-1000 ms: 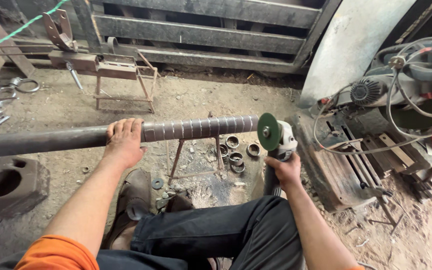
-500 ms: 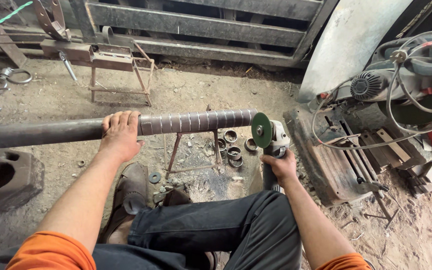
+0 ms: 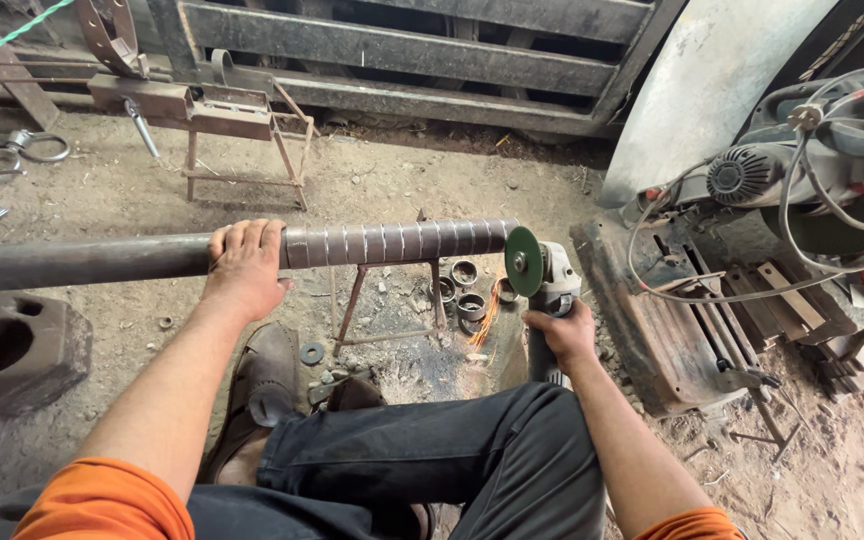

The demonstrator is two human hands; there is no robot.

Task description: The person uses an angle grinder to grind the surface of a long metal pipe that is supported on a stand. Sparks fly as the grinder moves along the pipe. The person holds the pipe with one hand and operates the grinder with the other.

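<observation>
A long steel pipe (image 3: 102, 260) lies level across a small metal stand (image 3: 352, 310), its right end scored with several cut marks. My left hand (image 3: 245, 265) grips the pipe just left of the marked part. My right hand (image 3: 564, 335) holds an angle grinder (image 3: 552, 285) by its body. Its green disc (image 3: 523, 261) meets the pipe's right end, and orange sparks (image 3: 482, 320) fly down. Several cut steel rings (image 3: 464, 295) lie on the ground under the pipe end.
A heavy iron block (image 3: 12, 350) with a hole sits at left. A rusty stand (image 3: 242, 150) and a metal gate (image 3: 402, 60) are behind. At right are a motor machine (image 3: 752, 175) with cables and a rusty tray (image 3: 662, 320). My shoe (image 3: 262, 375) rests below the pipe.
The grinder disc has come against the pipe's end and sparks now fall. My left hand keeps its grip on the pipe. The view has shifted slightly.
</observation>
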